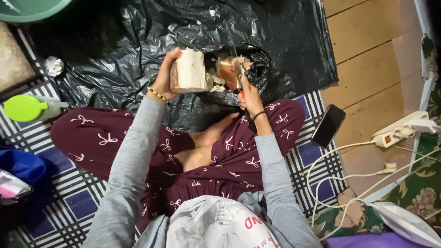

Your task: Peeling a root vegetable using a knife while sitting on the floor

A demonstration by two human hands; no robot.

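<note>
From the head view, the person sat cross-legged on a checked blue-and-white woven mat (69, 202) with a crumpled black plastic sheet (138, 50) spread in front of the knees. The left hand (164, 76) was wrapped around a pale, blocky chunk of peeled root or wood (189, 71), thumb on the near face and fingers curled over its left edge, holding it up above the plastic sheet. The chunk looked dense and stiff — heavy enough to need a full-palm grip rather than a pinch — and its freshly cut, fibrous faces were probably a little damp, so the rougher brownish side seemed the surer place to hold.

Just right of the chunk, the right hand (248, 94) was closed around the red-and-dark handle of a knife (240, 80), the blade pointing away from the body over a heap of brown and white peelings (225, 73) lying on the plastic sheet. The blade itself was too small to judge.

Well to the right of the chunk lay a black phone (328, 125) on the wooden floor (367, 41), and beyond it a white power strip (399, 131) with cords. Far to the left of the chunk stood a white bottle with a lime-green cap (30, 108).
</note>
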